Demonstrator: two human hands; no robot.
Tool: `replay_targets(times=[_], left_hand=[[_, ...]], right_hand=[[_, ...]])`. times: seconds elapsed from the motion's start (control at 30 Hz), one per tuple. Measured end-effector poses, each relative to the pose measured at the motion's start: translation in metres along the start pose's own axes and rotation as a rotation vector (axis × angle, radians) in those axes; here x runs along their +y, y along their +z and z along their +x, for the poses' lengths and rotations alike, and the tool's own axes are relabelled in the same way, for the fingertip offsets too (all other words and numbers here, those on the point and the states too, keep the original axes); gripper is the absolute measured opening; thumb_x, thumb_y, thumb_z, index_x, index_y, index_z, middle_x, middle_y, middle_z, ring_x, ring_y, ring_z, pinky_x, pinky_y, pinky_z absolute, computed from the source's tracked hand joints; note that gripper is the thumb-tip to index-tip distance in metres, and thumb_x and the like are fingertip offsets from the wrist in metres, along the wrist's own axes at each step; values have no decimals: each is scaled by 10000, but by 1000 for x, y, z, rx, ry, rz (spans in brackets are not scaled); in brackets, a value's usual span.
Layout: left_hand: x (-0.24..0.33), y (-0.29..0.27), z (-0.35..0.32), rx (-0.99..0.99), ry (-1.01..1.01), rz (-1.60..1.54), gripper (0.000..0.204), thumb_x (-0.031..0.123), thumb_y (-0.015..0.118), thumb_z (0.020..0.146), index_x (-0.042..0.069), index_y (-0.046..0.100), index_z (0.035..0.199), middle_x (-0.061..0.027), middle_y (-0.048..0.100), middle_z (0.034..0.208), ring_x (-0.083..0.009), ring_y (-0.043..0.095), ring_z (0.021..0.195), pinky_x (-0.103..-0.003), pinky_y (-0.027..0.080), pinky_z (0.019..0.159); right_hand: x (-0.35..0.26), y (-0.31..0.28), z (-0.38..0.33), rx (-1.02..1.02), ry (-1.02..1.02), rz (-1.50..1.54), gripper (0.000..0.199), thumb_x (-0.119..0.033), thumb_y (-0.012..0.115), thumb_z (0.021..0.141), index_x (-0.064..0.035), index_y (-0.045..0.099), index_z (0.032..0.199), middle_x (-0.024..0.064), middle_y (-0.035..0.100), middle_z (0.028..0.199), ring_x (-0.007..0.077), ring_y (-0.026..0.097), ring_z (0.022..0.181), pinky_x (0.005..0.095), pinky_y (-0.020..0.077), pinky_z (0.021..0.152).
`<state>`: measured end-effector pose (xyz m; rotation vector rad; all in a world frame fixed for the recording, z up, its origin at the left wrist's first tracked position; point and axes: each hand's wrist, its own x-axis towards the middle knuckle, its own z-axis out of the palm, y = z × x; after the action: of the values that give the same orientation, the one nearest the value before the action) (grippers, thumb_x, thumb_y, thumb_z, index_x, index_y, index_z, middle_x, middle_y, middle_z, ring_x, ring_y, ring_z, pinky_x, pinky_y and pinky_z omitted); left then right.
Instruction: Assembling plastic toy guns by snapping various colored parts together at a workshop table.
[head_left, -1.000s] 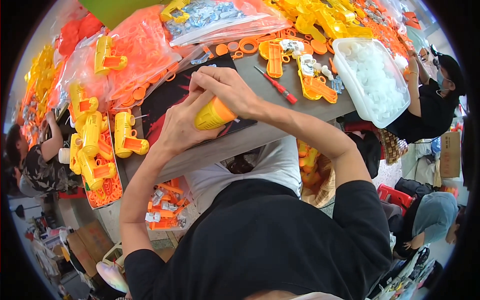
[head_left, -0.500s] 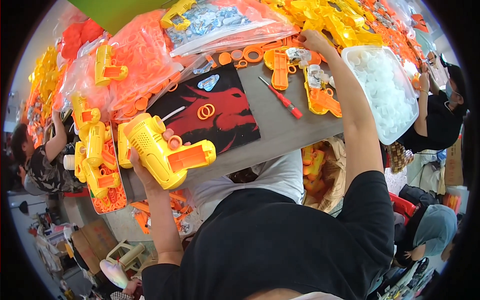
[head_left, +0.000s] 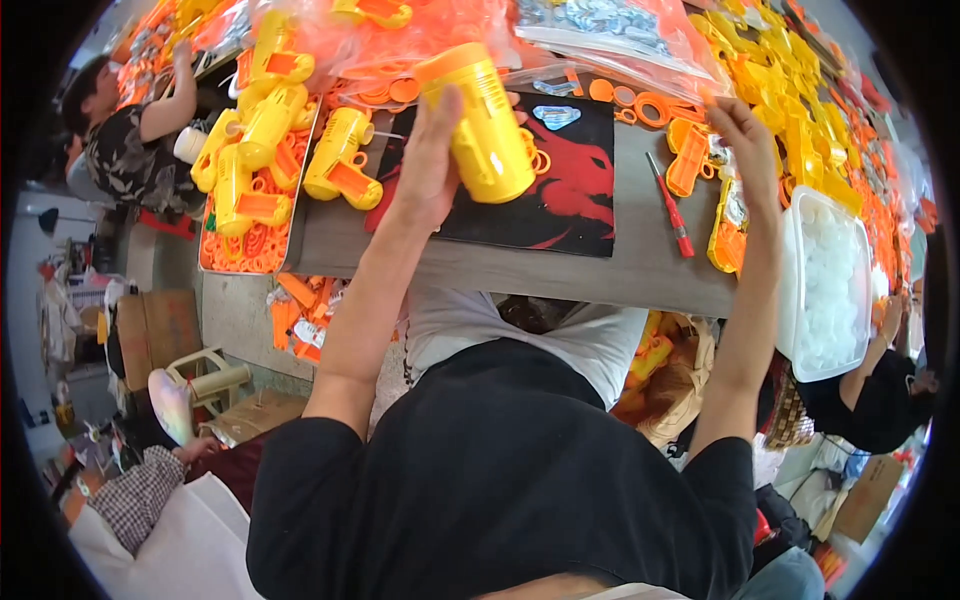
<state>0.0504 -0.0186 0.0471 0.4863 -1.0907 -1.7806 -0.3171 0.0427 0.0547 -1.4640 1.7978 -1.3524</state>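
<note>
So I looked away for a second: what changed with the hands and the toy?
The left hand has lifted the yellow toy blaster from the near table edge up over the black mat. The right hand stays stretched toward the orange parts at the far right. The red screwdriver has not moved.

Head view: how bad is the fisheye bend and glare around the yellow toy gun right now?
Head view: the table edge bows strongly and dark corners ring the frame; the yellow toy gun in the left hand looks fairly sharp with a small highlight; the white tub near the right hand is nearly blown out.
</note>
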Motion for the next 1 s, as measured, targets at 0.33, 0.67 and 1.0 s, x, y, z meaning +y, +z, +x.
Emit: replay_targets(times=[0.33, 0.67, 1.0], left_hand=[[-16, 11, -7, 170, 256, 239, 454, 414, 478, 1030, 104, 321, 1322, -52, 507, 1176, -129, 545, 1063, -289, 484, 889], [-7, -8, -15, 202, 222, 192, 646, 31, 748, 804, 61, 362, 1322, -72, 571, 1101, -187, 616, 966, -346, 533, 848], [10, -28, -32, 50, 72, 356, 872, 93, 750, 832, 95, 210, 1516, -140, 403, 1393, -261, 487, 1248, -406, 431, 1034]], right_hand=[[-112, 176, -101, -169, 23, 583, 198, -70, 663, 922, 9, 604, 1093, 56, 696, 890, 78, 637, 785, 212, 503, 683], [-123, 179, -111, 89, -355, -67, 594, -188, 771, 813, -48, 539, 1342, 173, 477, 1352, 267, 508, 1210, 374, 427, 1002], [-85, 165, -105, -103, -356, 198, 807, -292, 806, 747, 9, 444, 1403, 216, 553, 1301, 354, 520, 1215, 400, 439, 1007]])
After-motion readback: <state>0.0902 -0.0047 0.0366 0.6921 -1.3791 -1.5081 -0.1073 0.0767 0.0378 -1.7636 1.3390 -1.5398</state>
